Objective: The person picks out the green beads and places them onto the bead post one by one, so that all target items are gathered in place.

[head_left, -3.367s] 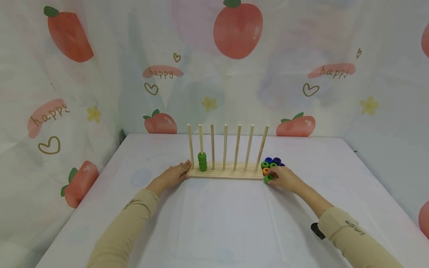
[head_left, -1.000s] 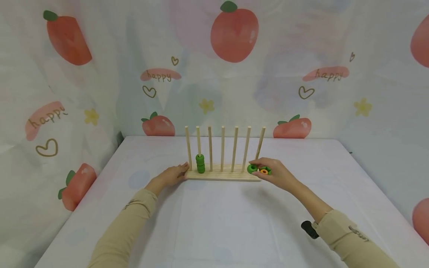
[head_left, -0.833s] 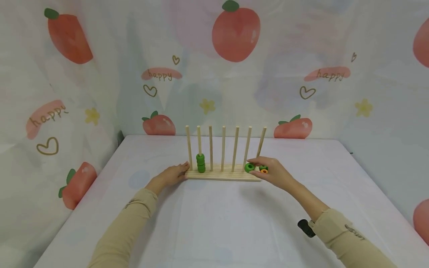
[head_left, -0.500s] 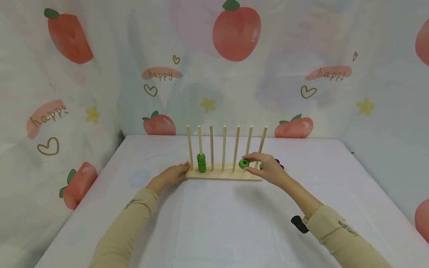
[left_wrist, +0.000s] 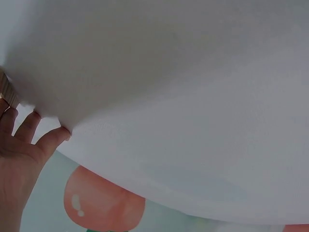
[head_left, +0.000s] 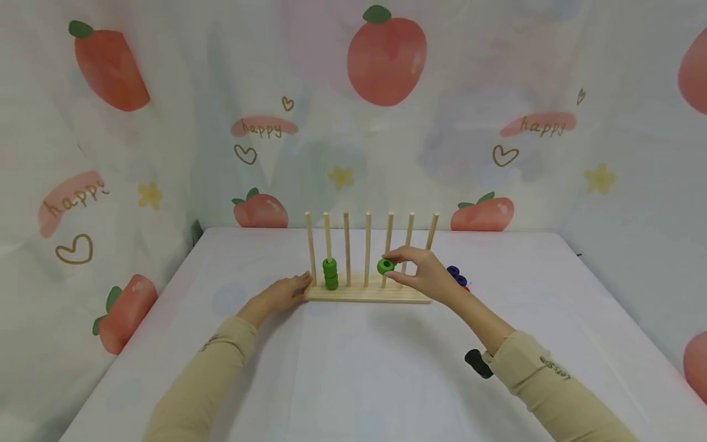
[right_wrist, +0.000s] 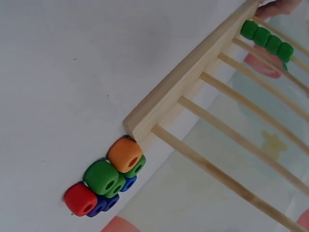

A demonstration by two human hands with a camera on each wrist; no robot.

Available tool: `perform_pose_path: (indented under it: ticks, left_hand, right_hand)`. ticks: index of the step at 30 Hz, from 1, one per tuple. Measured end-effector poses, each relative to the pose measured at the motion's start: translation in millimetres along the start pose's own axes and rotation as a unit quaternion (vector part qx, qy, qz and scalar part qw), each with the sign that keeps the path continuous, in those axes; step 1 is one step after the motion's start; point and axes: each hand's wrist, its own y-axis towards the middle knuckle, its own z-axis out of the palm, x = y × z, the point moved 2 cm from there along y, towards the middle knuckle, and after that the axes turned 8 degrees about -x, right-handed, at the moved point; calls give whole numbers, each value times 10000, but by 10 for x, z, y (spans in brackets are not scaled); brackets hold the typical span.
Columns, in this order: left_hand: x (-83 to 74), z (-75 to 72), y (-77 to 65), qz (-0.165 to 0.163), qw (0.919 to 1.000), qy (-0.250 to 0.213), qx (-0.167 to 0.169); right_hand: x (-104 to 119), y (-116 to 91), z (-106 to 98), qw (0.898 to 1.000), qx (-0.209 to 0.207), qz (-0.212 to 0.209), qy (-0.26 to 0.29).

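A wooden peg rack (head_left: 342,294) with several upright pegs stands on the table. My left hand (head_left: 283,293) rests against its left end, fingers spread; in the left wrist view that hand (left_wrist: 21,154) has its fingertips by the wooden end (left_wrist: 7,91). Between thumb and forefinger my right hand (head_left: 425,273) pinches a green bead (head_left: 385,266), hole showing, in front of the pegs right of the middle. Several green beads (head_left: 330,275) are stacked on the second peg from the left. The right wrist view does not show the right hand or its bead.
At the rack's right end lie loose beads: an orange bead (right_wrist: 124,154), a red bead (right_wrist: 81,199), a green bead (right_wrist: 101,177) and several smaller-looking green, blue and purple ones behind. A black object (head_left: 478,363) sits by the right sleeve. A patterned cloth (head_left: 386,153) hangs behind.
My right hand has picked up a green bead from the loose group and carried it leftward and up, past the rightmost pegs. The left hand stays at the rack's left end.
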Motion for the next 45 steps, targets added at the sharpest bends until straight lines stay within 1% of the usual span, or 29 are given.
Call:
perform_pose_path:
  ticks: [3, 8, 14, 19, 26, 30, 40, 45]
  left_hand:
    - [-16, 14, -19, 29, 10000, 2, 55]
    - [-33, -3, -18, 84, 9999, 30, -79]
    - [-30, -10, -5, 70, 10000, 40, -11]
    - [-24, -28, 2, 59, 10000, 55, -57]
    - [-33, -1, -7, 32, 10000, -58, -42]
    - [-52, 17, -3, 1, 9999, -91, -64]
    - [-9, 28, -27, 8, 10000, -42, -87]
    - [20, 22, -15, -103, 9999, -74, -85]
  right_hand:
    - [53, 43, 44, 9999, 27, -33, 136]
    - [107, 138, 86, 9998, 27, -109, 185]
    - [151, 256, 92, 9995, -16, -201, 224]
    - [195, 355, 84, 9992, -101, -346, 181]
    - [216, 444, 91, 9994, -48, -284, 173]
    - [252, 508, 98, 9993, -70, -328, 186]
    - [296, 692, 166, 9983, -129, -441, 351]
    - [311, 775, 172, 9979, -226, -524, 297]
